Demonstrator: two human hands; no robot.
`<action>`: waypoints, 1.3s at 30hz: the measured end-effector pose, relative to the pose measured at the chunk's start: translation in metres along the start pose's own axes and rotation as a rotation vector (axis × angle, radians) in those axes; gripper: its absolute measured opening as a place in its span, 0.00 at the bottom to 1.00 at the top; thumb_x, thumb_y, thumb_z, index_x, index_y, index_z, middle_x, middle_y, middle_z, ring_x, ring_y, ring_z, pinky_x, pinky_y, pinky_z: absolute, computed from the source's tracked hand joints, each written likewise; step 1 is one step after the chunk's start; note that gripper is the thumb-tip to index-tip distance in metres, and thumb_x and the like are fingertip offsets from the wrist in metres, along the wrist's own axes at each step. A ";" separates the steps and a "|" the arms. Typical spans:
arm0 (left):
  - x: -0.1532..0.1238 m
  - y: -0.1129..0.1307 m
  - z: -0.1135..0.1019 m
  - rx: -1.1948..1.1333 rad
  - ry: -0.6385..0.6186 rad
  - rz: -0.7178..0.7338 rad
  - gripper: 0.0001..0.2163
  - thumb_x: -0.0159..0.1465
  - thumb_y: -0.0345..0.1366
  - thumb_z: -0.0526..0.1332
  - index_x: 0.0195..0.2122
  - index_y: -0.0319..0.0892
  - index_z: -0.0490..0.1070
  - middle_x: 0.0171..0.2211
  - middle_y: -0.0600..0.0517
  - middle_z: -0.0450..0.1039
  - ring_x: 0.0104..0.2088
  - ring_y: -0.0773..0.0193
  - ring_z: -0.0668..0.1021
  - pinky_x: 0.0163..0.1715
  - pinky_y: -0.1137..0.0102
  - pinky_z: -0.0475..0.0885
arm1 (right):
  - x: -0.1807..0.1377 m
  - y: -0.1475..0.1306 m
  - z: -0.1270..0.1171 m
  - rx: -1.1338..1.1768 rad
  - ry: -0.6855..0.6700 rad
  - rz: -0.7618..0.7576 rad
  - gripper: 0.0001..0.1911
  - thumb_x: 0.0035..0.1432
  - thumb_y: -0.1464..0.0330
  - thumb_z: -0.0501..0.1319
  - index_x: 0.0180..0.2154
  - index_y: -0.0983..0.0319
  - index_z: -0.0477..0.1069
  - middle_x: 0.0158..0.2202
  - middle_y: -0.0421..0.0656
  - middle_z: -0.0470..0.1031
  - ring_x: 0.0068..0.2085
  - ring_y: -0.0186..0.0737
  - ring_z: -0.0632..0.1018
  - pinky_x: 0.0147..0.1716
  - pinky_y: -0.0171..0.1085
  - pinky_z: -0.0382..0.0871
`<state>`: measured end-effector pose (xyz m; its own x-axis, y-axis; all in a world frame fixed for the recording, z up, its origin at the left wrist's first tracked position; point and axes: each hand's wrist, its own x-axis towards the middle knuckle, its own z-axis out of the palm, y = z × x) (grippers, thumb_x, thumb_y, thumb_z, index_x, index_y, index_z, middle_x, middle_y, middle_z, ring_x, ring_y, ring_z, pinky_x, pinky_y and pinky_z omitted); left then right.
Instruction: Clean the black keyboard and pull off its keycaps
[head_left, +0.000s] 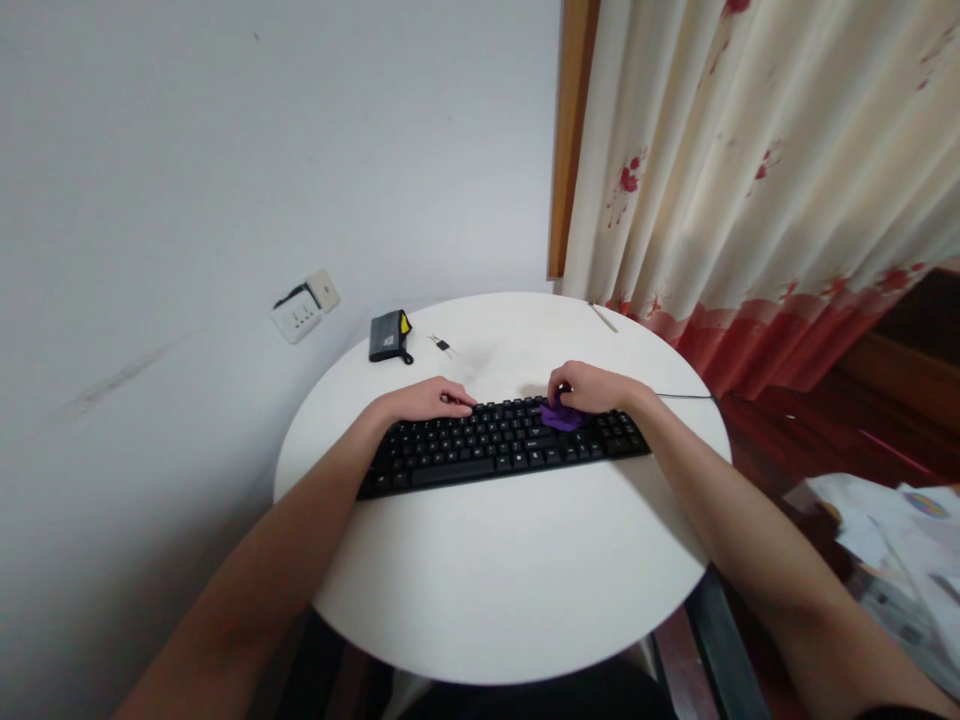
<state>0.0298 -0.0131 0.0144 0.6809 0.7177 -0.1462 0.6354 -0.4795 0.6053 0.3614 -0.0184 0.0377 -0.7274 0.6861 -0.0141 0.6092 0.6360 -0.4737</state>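
Observation:
A black keyboard [465, 450] lies across the white round table, slightly slanted. At its back edge, left of the middle, my left hand [427, 400] holds it with bent fingers. My right hand [592, 387] is over the right part of the keys, its fingers closed on a purple cloth [562, 416]. The cloth is bunched under the fingertips and touches the keys near the arrow and navigation block. My right hand and wrist hide some keys behind them.
On the white table [480, 580] behind the keyboard are a dark zip pouch [388, 336] with a yellow patch, a small black item with metal prongs [443, 345] and a thin pale stick [604, 318]. A cable [684, 396] runs off right. A wall [300, 150] borders the left.

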 end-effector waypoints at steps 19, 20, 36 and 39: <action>0.001 -0.002 0.001 0.007 0.003 -0.010 0.19 0.62 0.49 0.61 0.48 0.43 0.78 0.45 0.48 0.79 0.45 0.58 0.78 0.46 0.68 0.68 | -0.011 0.009 -0.012 -0.028 -0.084 0.143 0.17 0.44 0.76 0.57 0.34 0.63 0.81 0.32 0.45 0.81 0.33 0.40 0.77 0.31 0.34 0.67; 0.000 -0.002 0.001 0.007 0.004 -0.008 0.19 0.62 0.49 0.61 0.48 0.43 0.78 0.45 0.48 0.79 0.45 0.58 0.78 0.46 0.68 0.68 | -0.014 0.007 -0.013 0.003 -0.140 0.138 0.17 0.44 0.76 0.57 0.34 0.63 0.81 0.31 0.44 0.81 0.32 0.40 0.77 0.31 0.34 0.67; 0.001 -0.002 0.000 0.024 0.001 -0.006 0.19 0.63 0.48 0.61 0.48 0.42 0.78 0.45 0.48 0.79 0.45 0.59 0.78 0.46 0.70 0.68 | -0.001 0.018 -0.005 -0.047 0.100 0.103 0.17 0.45 0.79 0.56 0.33 0.64 0.81 0.33 0.46 0.82 0.34 0.40 0.77 0.34 0.34 0.67; 0.001 -0.004 0.000 0.027 0.001 0.005 0.19 0.63 0.49 0.61 0.48 0.42 0.78 0.45 0.48 0.79 0.45 0.60 0.78 0.46 0.70 0.68 | -0.009 0.014 -0.010 0.021 -0.074 0.110 0.15 0.45 0.77 0.57 0.32 0.63 0.81 0.29 0.43 0.81 0.29 0.38 0.76 0.28 0.33 0.65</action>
<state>0.0283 -0.0108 0.0118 0.6833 0.7161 -0.1424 0.6419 -0.4961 0.5847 0.3798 -0.0123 0.0398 -0.6782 0.7229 -0.1322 0.6806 0.5500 -0.4840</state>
